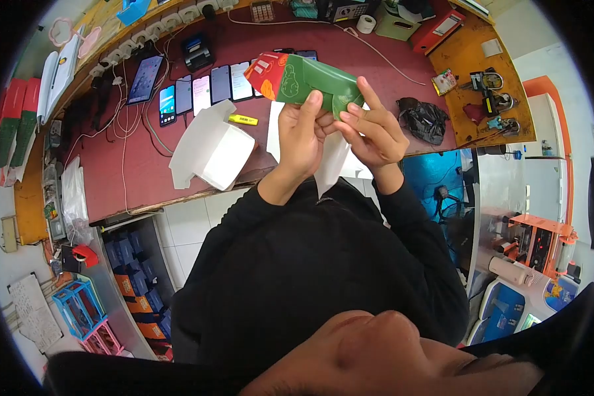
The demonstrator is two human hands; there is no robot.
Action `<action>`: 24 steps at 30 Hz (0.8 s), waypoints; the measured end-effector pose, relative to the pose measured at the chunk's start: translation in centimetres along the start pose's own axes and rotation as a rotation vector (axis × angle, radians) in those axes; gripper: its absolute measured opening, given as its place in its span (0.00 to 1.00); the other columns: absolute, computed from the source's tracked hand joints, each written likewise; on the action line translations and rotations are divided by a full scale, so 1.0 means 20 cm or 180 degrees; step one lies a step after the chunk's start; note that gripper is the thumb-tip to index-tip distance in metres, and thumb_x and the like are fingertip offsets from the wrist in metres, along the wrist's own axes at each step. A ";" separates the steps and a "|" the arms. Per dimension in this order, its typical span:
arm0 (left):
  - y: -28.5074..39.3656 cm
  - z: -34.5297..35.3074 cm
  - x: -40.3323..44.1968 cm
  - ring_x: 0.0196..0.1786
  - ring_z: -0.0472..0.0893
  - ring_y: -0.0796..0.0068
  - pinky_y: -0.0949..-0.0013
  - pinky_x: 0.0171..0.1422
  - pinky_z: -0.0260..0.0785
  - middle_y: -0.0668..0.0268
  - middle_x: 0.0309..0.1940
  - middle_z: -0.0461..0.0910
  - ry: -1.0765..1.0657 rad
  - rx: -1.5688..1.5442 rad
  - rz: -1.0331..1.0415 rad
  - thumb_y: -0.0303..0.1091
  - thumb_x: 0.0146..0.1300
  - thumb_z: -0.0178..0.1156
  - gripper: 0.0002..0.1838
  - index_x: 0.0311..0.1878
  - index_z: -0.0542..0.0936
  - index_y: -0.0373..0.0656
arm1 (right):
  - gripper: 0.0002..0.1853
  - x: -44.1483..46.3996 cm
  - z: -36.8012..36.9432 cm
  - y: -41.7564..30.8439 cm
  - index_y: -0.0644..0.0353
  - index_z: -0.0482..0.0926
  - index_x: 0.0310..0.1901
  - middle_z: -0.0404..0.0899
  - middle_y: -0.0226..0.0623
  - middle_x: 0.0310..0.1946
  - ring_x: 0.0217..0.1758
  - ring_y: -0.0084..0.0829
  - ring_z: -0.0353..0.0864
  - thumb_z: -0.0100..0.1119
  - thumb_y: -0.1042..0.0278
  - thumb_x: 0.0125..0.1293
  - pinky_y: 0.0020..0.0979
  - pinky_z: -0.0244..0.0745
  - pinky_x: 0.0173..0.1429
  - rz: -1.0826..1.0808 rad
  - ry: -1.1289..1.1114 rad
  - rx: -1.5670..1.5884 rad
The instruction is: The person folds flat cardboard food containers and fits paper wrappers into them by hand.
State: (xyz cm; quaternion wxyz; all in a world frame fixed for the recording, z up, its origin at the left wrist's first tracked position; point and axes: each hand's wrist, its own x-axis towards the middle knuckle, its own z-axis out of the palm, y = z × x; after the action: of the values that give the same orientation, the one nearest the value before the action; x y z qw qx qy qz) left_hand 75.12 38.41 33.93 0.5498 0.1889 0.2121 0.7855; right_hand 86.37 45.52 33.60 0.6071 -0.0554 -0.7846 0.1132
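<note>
A green and red printed cardboard piece (317, 78), partly folded and white on its inner side, is raised in front of me above the table's near edge. My left hand (301, 135) grips its lower edge, thumb on the green face and fingers curled beneath. At the green end, my right hand (376, 135) pinches a folded flap, with the index finger raised. A white part hangs down between my hands. An open white box (224, 155) lies left of them, with a yellow highlighter (244, 119) beside it.
A row of phones (221, 84) lies across the dark red table (132, 171). A larger phone or tablet (145, 79) and a black device (197, 53) stand behind, among white cables. On the right are a black plastic bag (422, 120) and a red binder (438, 30).
</note>
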 end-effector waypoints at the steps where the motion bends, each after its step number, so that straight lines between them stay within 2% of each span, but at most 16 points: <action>1: -0.01 0.02 0.00 0.39 0.82 0.75 0.72 0.44 0.79 0.61 0.42 0.80 -0.0037 0.0165 0.0261 0.32 0.72 0.51 0.11 0.51 0.72 0.36 | 0.10 0.00 -0.01 -0.01 0.66 0.83 0.32 0.80 0.41 0.32 0.54 0.57 0.79 0.74 0.78 0.48 0.44 0.81 0.54 -0.0005 -0.0005 0.0001; 3: -0.04 0.00 0.01 0.38 0.82 0.76 0.72 0.44 0.79 0.62 0.42 0.81 -0.0075 0.0337 0.0541 0.31 0.71 0.52 0.10 0.50 0.73 0.36 | 0.09 -0.01 -0.03 -0.02 0.67 0.82 0.33 0.81 0.42 0.33 0.54 0.57 0.79 0.73 0.78 0.50 0.42 0.80 0.53 0.0468 0.0100 0.0256; 5: -0.11 -0.09 0.03 0.40 0.83 0.75 0.69 0.46 0.80 0.61 0.41 0.81 0.0011 0.1663 0.1504 0.29 0.70 0.53 0.09 0.48 0.75 0.33 | 0.08 -0.01 -0.02 -0.03 0.66 0.82 0.33 0.81 0.42 0.33 0.54 0.56 0.79 0.72 0.78 0.51 0.41 0.80 0.53 0.0587 0.0268 0.0466; 7: -0.11 -0.08 0.03 0.40 0.83 0.74 0.68 0.45 0.80 0.61 0.40 0.81 0.0014 0.1546 0.1547 0.29 0.69 0.54 0.09 0.47 0.75 0.33 | 0.08 -0.01 -0.02 -0.03 0.66 0.82 0.33 0.81 0.42 0.33 0.55 0.56 0.79 0.71 0.78 0.52 0.40 0.79 0.53 0.0704 0.0442 0.0662; 9: -0.10 -0.06 0.02 0.40 0.83 0.74 0.68 0.45 0.80 0.61 0.39 0.81 0.0021 0.1435 0.1573 0.29 0.69 0.55 0.10 0.46 0.76 0.32 | 0.08 -0.01 -0.02 -0.04 0.65 0.83 0.34 0.81 0.42 0.33 0.54 0.56 0.80 0.71 0.78 0.52 0.40 0.79 0.53 0.0579 0.0183 0.0390; 13: -0.11 0.00 -0.01 0.41 0.82 0.73 0.69 0.44 0.79 0.59 0.42 0.80 -0.0035 0.0772 0.1117 0.30 0.70 0.54 0.11 0.48 0.75 0.31 | 0.09 0.02 -0.01 -0.03 0.64 0.83 0.34 0.80 0.41 0.33 0.54 0.56 0.79 0.72 0.79 0.51 0.40 0.79 0.53 0.0514 0.0038 0.0145; 16: -0.10 -0.01 -0.02 0.44 0.83 0.71 0.69 0.46 0.80 0.58 0.44 0.80 -0.0099 0.0460 0.0789 0.31 0.71 0.52 0.12 0.50 0.73 0.32 | 0.10 0.02 0.00 0.01 0.61 0.85 0.34 0.79 0.41 0.38 0.59 0.55 0.76 0.74 0.77 0.48 0.41 0.80 0.54 0.0365 0.0112 0.0005; 18: -0.08 -0.03 -0.01 0.46 0.83 0.69 0.67 0.47 0.80 0.57 0.45 0.80 -0.0135 0.0349 0.0612 0.31 0.72 0.51 0.12 0.51 0.73 0.32 | 0.10 0.02 0.01 0.03 0.61 0.85 0.35 0.73 0.42 0.48 0.65 0.55 0.68 0.74 0.74 0.49 0.43 0.78 0.59 0.0394 0.0093 0.0161; 19: -0.06 -0.03 0.00 0.46 0.83 0.68 0.67 0.46 0.80 0.57 0.44 0.80 -0.0180 0.0258 0.0502 0.33 0.72 0.51 0.13 0.52 0.73 0.33 | 0.12 0.03 0.00 0.05 0.60 0.85 0.35 0.67 0.42 0.55 0.67 0.52 0.65 0.76 0.72 0.46 0.41 0.77 0.60 0.0374 -0.0083 0.0083; 20: -0.03 -0.02 0.01 0.46 0.83 0.66 0.67 0.46 0.81 0.56 0.44 0.80 -0.0227 0.0167 0.0395 0.34 0.72 0.51 0.13 0.52 0.73 0.34 | 0.12 0.05 -0.01 0.05 0.60 0.85 0.35 0.67 0.42 0.55 0.67 0.52 0.65 0.76 0.72 0.46 0.41 0.77 0.60 0.0372 -0.0082 0.0081; 22: 0.02 -0.03 0.02 0.46 0.84 0.64 0.67 0.45 0.81 0.55 0.45 0.81 -0.0197 0.0169 0.0304 0.36 0.72 0.51 0.14 0.52 0.74 0.36 | 0.15 0.10 -0.03 0.03 0.56 0.86 0.34 0.70 0.42 0.53 0.65 0.48 0.70 0.78 0.72 0.41 0.42 0.78 0.60 0.0874 -0.0351 0.0561; 24: 0.03 -0.07 0.05 0.45 0.84 0.63 0.65 0.45 0.81 0.55 0.45 0.81 -0.0176 0.0153 -0.0032 0.37 0.72 0.51 0.14 0.52 0.74 0.36 | 0.15 0.08 -0.05 0.06 0.58 0.86 0.34 0.67 0.45 0.56 0.63 0.45 0.73 0.78 0.72 0.41 0.41 0.78 0.59 0.0791 -0.0490 0.0404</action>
State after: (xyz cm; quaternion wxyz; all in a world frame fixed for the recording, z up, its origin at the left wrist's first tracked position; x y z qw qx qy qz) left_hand 73.68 38.95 33.13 0.5548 0.2226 0.2165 0.7719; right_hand 86.81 47.04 35.03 0.5287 -0.1046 -0.8072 0.2407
